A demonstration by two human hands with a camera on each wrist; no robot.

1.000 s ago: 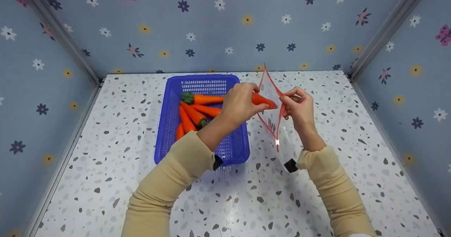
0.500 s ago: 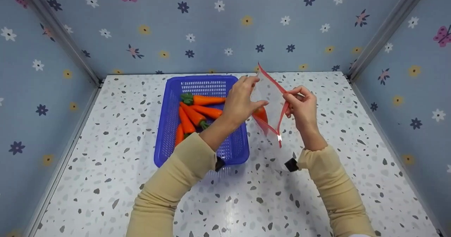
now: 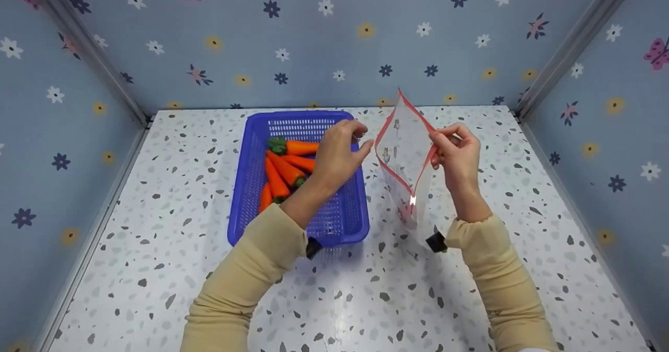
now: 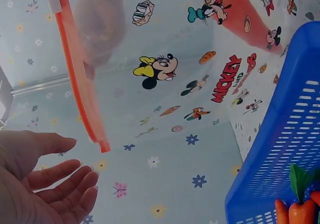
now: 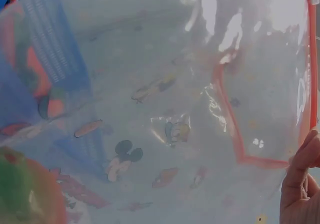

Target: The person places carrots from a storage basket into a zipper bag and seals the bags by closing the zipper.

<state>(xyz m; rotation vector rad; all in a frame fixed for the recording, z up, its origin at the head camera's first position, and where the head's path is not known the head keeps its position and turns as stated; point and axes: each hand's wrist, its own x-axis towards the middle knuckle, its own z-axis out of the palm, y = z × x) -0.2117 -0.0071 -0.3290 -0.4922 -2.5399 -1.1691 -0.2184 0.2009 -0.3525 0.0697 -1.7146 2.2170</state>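
My right hand pinches the red-edged rim of a clear zip bag printed with cartoon figures. The bag's mouth gapes wide. Through its film a carrot shows in the left wrist view, and its green end shows in the right wrist view. My left hand hovers over the right side of the blue basket, fingers loosely bent and nothing between them, apart from the bag. Several orange carrots with green tops lie in the basket, partly hidden by that hand.
The speckled white tabletop extends round the basket. Blue flower-printed panels stand at the back and on both sides. A white slider sits at the near end of the bag's zip.
My left hand has let go of a carrot into the bag and drawn back left over the basket. My right hand has shifted slightly right, still holding the rim.
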